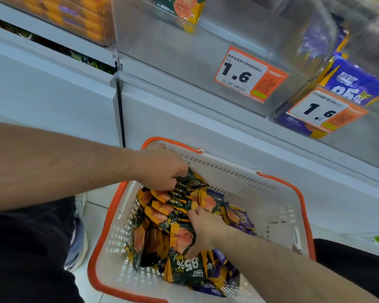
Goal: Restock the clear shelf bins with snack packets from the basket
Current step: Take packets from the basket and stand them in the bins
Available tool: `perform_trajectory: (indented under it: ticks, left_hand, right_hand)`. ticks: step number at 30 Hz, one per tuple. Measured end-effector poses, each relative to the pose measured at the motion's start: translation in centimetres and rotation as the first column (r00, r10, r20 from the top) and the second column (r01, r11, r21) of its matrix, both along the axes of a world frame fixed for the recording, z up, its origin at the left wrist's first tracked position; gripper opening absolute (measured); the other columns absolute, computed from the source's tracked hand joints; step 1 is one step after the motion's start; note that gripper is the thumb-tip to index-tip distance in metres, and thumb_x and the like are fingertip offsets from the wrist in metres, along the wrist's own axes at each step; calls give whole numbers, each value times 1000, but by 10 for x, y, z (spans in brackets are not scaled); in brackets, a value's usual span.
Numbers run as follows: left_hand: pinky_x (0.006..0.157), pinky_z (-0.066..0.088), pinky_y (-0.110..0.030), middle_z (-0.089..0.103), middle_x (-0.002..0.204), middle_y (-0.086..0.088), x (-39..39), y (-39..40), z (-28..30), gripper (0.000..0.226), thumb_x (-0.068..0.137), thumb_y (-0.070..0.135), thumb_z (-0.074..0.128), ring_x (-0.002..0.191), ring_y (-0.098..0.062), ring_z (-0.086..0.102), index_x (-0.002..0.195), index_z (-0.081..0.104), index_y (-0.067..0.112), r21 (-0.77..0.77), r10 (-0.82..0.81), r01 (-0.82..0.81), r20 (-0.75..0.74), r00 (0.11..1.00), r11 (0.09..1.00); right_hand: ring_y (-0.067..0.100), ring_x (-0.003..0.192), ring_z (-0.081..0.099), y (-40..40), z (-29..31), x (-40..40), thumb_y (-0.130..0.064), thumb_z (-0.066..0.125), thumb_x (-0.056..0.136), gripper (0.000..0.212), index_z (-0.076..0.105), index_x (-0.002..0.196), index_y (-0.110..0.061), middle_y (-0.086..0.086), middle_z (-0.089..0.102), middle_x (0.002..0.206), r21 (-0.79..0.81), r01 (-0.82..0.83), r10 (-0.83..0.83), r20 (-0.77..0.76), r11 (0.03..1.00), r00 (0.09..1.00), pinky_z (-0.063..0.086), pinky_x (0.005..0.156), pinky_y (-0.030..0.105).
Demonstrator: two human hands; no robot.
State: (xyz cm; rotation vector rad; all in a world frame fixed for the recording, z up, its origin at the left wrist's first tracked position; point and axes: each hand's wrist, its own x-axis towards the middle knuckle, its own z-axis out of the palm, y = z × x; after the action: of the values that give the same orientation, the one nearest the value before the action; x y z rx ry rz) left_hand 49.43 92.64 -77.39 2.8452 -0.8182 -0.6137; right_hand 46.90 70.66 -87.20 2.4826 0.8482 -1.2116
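Note:
A white basket (260, 193) with an orange rim sits on the floor below the shelf, holding several dark green and orange snack packets (182, 237) and a few purple ones (241, 219). My left hand (162, 169) reaches into the far left of the basket, its fingers curled round a bunch of the green packets. My right hand (204, 228) lies on the pile in the middle, fingers bent onto the packets. Above stands a clear shelf bin (184, 53) with one green and orange packet (184, 7) inside.
Price tags (247, 75) reading 1.6 hang on the bin fronts. A bin at the right holds purple packets (354, 84); one at the upper left holds orange packs (74, 16). White cabinet panels (53, 88) run beneath the bins. My legs flank the basket.

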Motion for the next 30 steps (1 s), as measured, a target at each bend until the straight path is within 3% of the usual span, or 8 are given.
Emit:
perform_trajectory:
  ticks: [6,9,12,16,19,24,27,30]
  left_hand:
    - [104,36,-41,61,117,5,-2,0,0,34,93,30,43,113,-19,52,125,53,29,2,13,-13,-13,1000,1000]
    - [102,37,-37,60,121,6,-3,0,3,41,94,29,43,116,-17,50,135,46,31,-16,51,-52,-59,997,999]
    - [93,46,-33,60,116,10,-4,2,0,41,93,28,45,104,-13,55,134,46,32,-103,124,-138,-126,984,985]
    - [86,51,-29,58,125,9,-2,3,-8,50,94,29,47,97,-9,56,143,34,28,-176,230,-259,-171,958,950]
    - [82,49,-27,49,136,3,-2,-4,-11,67,92,37,55,95,-10,56,149,24,23,-255,360,-408,-214,908,877]
    - [66,60,-36,55,113,1,-1,-9,-10,77,71,39,79,92,-18,63,130,32,26,-360,627,-856,-583,517,371]
    - [59,57,-30,63,103,-4,0,-6,-9,42,73,17,78,83,-18,65,106,52,17,-418,593,-881,-659,462,222]
    - [66,52,-22,65,95,5,5,4,4,26,79,17,72,85,-13,64,100,59,26,-534,617,-707,-378,691,464]
  right_hand:
    - [34,120,51,-9,-4,15,-57,79,68,90,41,142,-23,9,41,141,45,156,-159,67,987,985,52,91,44]
    - [27,93,59,-17,3,31,-48,73,79,34,60,90,-19,5,56,100,119,241,-256,132,963,958,45,68,33]
    - [24,76,54,-25,15,49,-32,77,80,40,43,66,-17,7,53,76,166,474,-469,-73,865,880,35,64,32]
    - [26,104,62,-31,37,60,-17,79,76,27,66,99,-16,6,69,108,284,854,-725,-452,435,520,49,95,48]
    - [24,92,68,-22,52,57,2,58,93,25,66,109,-16,6,72,106,233,972,-627,-753,31,200,57,71,40]
    - [21,72,67,1,70,49,2,47,98,29,60,121,-11,9,70,93,135,973,-425,-904,-186,44,55,60,35]
    - [23,83,65,9,75,44,3,52,95,26,64,113,-12,10,68,98,221,973,-447,-879,-67,169,54,77,40]
    - [16,90,68,5,87,56,-19,78,74,37,65,109,-19,-1,71,107,504,829,-609,-585,243,535,53,77,33]
